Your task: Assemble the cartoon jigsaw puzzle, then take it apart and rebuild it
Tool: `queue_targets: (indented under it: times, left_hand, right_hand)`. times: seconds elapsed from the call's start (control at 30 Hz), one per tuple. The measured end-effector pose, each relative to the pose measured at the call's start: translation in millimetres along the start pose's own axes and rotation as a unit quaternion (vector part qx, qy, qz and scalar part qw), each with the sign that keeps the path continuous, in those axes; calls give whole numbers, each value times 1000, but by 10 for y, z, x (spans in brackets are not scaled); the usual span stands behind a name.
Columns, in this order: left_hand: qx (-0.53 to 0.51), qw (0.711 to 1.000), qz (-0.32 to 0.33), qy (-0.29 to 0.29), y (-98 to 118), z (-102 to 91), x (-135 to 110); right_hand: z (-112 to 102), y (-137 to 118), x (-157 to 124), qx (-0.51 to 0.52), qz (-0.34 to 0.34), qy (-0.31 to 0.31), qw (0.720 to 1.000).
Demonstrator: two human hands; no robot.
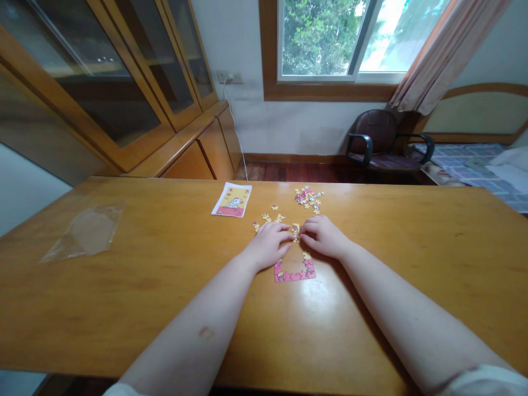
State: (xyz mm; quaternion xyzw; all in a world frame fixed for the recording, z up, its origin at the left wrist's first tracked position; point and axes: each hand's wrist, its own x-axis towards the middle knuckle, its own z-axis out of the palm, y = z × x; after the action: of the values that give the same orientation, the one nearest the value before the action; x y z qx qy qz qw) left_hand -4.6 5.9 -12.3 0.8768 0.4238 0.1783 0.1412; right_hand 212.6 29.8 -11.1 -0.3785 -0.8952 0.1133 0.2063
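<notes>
A small joined strip of yellow jigsaw puzzle pieces (296, 231) lies on the table between my two hands. My left hand (270, 243) has its fingertips at the strip's left edge, and my right hand (323, 236) has its curled fingers at the right edge. Closer to me is a partly joined U-shaped puzzle border (295, 276), mostly pink, with yellow at its upper right; my left hand covers part of its left side. Loose yellow pieces (267, 218) lie just beyond my left hand. Farther off, a pile of mixed pieces (309, 198) sits beyond my right hand.
A picture card (233, 200) with a white animal on yellow and pink lies at the table's far side. On the left is a clear plastic bag (86, 231). The wooden table (165, 308) stands near a glass-door cabinet (136, 110). An armchair (377, 143) is by the window.
</notes>
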Motion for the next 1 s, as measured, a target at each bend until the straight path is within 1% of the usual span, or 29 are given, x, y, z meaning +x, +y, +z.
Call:
queue_targets:
  times: [0.07,0.13,0.2,0.27,0.33,0.4,0.47,0.53,0.63,0.73,0.83,0.9,1.0]
  left_hand:
    - [-1,1000,0,-3,7,-5,0]
    - [-4,1000,-4,-6,10,-9,1]
    - [-10,1000,-8,-10,8,-11,3]
    - [-14,1000,-9,-12,-1,-12,3]
    - [-14,1000,-9,-14,-9,-9,0]
    - [-13,1000,-9,-18,-10,-6,-4]
    - [-17,1000,-11,-21,0,-6,-5]
    - [-22,1000,-13,-13,15,-13,1]
    - [-23,999,-39,28,13,-44,19]
    - [-26,988,-117,97,-52,-100,33]
    - [-23,963,-212,164,-171,-158,30]
    - [-6,945,-266,188,-254,-184,20]
    - [9,931,-313,186,-336,-206,5]
  right_hand:
    - [-8,13,2,-10,24,17,999]
    - [-20,49,0,-9,71,56,996]
    - [-35,101,-9,11,137,114,984]
    - [-51,153,-24,37,215,161,963]
    - [-66,187,-38,50,289,175,940]
    - [-74,197,-45,48,334,165,927]
    - [-77,187,-43,37,345,150,926]
    - [-78,169,-35,25,342,136,930]
    - [-83,141,-25,15,342,111,933]
    - [-90,116,-18,18,346,83,934]
    - [-92,94,-14,25,341,58,938]
    - [-88,87,-12,29,333,49,941]
    - [-75,94,-11,32,317,46,947]
